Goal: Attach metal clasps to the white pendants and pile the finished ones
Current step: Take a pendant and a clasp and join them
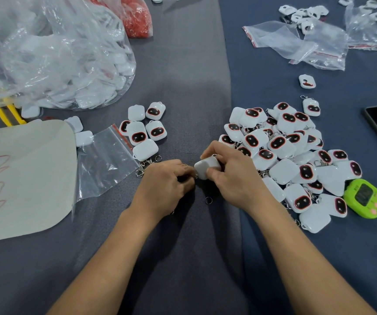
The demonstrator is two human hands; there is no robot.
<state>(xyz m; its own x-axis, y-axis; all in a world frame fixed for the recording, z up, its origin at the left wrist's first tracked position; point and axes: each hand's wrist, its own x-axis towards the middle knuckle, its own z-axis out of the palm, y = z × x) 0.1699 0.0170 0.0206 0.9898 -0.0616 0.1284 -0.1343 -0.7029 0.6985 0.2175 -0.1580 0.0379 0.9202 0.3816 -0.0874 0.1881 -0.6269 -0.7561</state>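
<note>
While the right grip [233, 176] is grasping a white pendant [205, 167], thumb and fingers curling round it, the left grip [166, 181] is working right against that pendant's near-left corner. Both are a person's bare hands, meeting over the middle of a dark grey counter [183, 87].

The left fingers are clenching in a pinch on what appears to be a small metal clasp [196, 176]. Only a glint of it is showing between the two grips, so the hold itself is mostly hidden. The pendant's long axis is running from the right palm toward the left grip, and its loop end seems to be pointing left, at the clasp.

The finished pile [292, 155] is lying just to the right of the right grip, nearly touching its knuckles, so that hand is the nearer one for setting the piece down. Up and to the left of the left grip, spare clasps [145, 165] and a small cluster of pendants [144, 130] are sitting close by. A loose ring [208, 200] is resting on the counter just below both grips.

The joining step looks to be under way, and it is turning on the tiny gap between clasp and loop.
</note>
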